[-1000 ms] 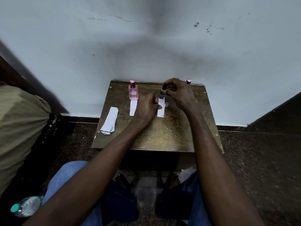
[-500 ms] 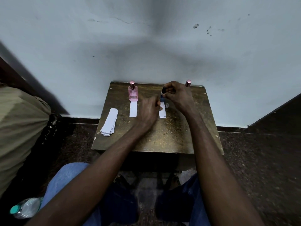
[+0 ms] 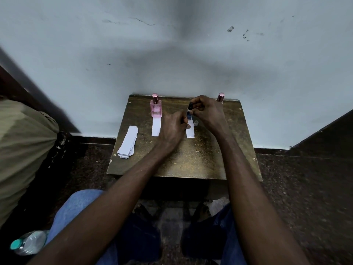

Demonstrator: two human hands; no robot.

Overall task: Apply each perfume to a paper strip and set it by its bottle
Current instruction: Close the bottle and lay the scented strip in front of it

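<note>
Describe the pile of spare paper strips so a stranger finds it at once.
Start at the small brown table against the pale wall. On its left side, left of the pink bottle, lies the pile, slanted. Unlike the two single strips nearby, it is several strips fanned together, with no bottle behind it.

No text, brand or number can be read. The pink bottle (image 3: 156, 110), at the far left of the table (image 3: 191, 161), carries a faint mark on its front, too blurred to make out.
</note>
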